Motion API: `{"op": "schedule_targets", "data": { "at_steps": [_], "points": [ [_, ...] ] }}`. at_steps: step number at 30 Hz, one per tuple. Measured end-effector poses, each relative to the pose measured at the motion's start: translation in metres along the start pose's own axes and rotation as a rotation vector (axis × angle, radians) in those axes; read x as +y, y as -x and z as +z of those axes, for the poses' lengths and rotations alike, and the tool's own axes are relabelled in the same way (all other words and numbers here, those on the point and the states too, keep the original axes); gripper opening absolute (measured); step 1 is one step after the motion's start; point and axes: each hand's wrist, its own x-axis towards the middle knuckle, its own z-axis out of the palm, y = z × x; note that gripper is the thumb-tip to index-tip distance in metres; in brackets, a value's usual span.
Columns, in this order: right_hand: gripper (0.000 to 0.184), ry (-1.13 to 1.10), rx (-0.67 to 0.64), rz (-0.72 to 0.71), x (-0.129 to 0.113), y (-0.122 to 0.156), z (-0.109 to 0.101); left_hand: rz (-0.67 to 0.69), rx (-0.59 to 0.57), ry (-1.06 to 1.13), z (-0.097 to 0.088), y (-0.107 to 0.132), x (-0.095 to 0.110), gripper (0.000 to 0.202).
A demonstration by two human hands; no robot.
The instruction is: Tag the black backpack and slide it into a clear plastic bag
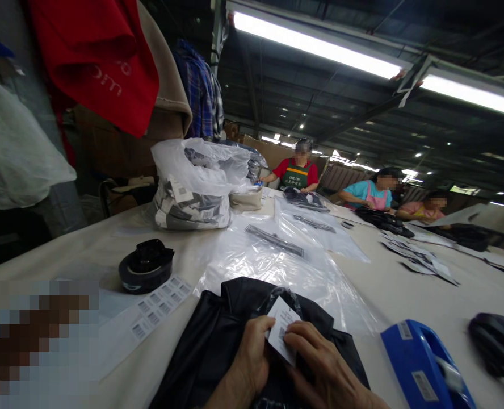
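Note:
A black garment (201, 346), smooth and slightly shiny, lies folded on the table right in front of me. Over it, a white hang tag (282, 324) with small print and a code is pinched at its left edge by my left hand (252, 352). My right hand (320, 358) is closed at the tag's right side, fingertips pressed on its face. Part of the garment's collar and the tag's lower end are hidden behind my fingers. Clear plastic bags (273, 261) lie flat just beyond the garment.
On the left are a barcode sticker sheet (162, 304) and a black tape roll (145, 270). A blue tape dispenser (424, 363) stands at right, near black fabric (499, 343). Beyond sit a stuffed plastic bag (192, 193) and loose cards (418, 258). Several people work at the far side.

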Motion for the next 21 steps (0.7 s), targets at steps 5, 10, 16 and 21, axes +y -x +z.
{"op": "schedule_targets", "data": {
  "at_steps": [5,10,16,21],
  "points": [
    [0.045,0.092,-0.047,0.095,0.0,0.006,0.009,0.059,-0.029,-0.077,-0.003,0.002,-0.005,0.02],
    [0.048,0.172,-0.051,0.136,0.004,0.006,0.017,0.147,-0.069,-0.241,-0.001,0.009,-0.002,0.018],
    [0.048,0.147,-0.028,0.157,0.004,0.005,0.017,0.392,-0.042,-0.614,0.002,0.016,0.007,0.024],
    [0.037,0.143,0.051,0.177,0.009,0.008,0.022,0.627,0.123,-0.707,0.001,0.014,0.018,0.017]
  ]
}}
